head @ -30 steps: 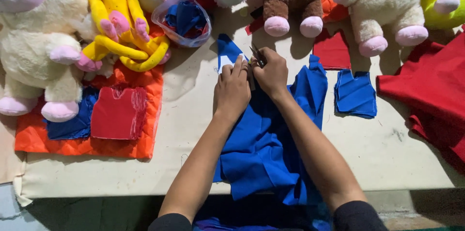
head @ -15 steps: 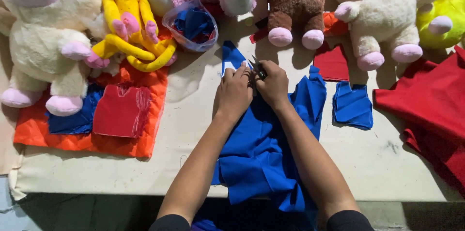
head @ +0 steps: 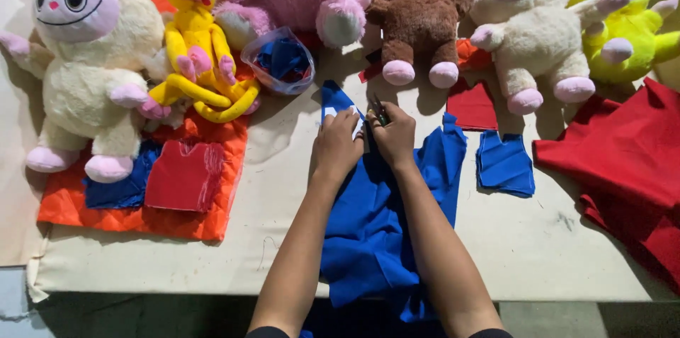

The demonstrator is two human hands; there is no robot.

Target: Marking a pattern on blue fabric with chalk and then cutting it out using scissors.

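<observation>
Mid-worktop, the left hand (head: pixel 338 143) lies flat, pinning blue cloth (head: pixel 375 232) that trails off the near edge. The right hand (head: pixel 394 136) is closed around scissors (head: pixel 379 111), cutting near the cloth's far end. One small blue piece (head: pixel 505 162) lies cut out beside it; most cloth remains uncut.

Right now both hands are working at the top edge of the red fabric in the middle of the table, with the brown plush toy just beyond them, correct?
Not quite: the fabric under the hands is blue, not red. The head view shows the left hand and right hand at the top edge of the blue fabric mid-table, with the brown plush toy just beyond. The red fabric lies at the right.
</observation>
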